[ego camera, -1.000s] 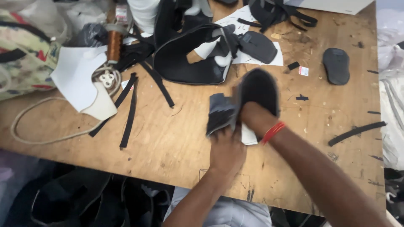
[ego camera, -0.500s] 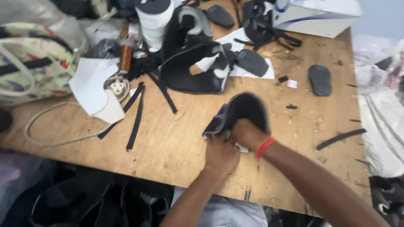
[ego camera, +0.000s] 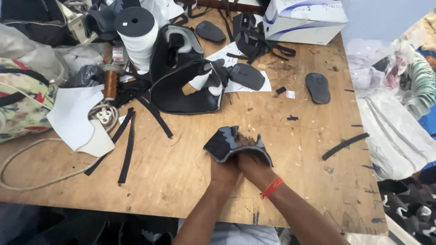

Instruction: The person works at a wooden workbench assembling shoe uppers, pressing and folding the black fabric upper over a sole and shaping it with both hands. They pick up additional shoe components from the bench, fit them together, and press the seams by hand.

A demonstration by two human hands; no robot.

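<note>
Both hands sit close together near the counter's front edge, the left hand and right hand closed on a dark folded fabric piece that drapes over their fingers. At 9 o'clock from them lie black straps. Farther off at 11 o'clock rests a large black padded piece, with a white tape roll beyond. At 1 o'clock lies a small oval pad, and farthest, a white box.

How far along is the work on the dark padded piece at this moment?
Looks done: a large black curved padded panel lies assembled on the wooden table. In hand: both hands, left and right, fold a dark grey padded fabric piece. Left: loose black straps and oval pads lie unused.
</note>
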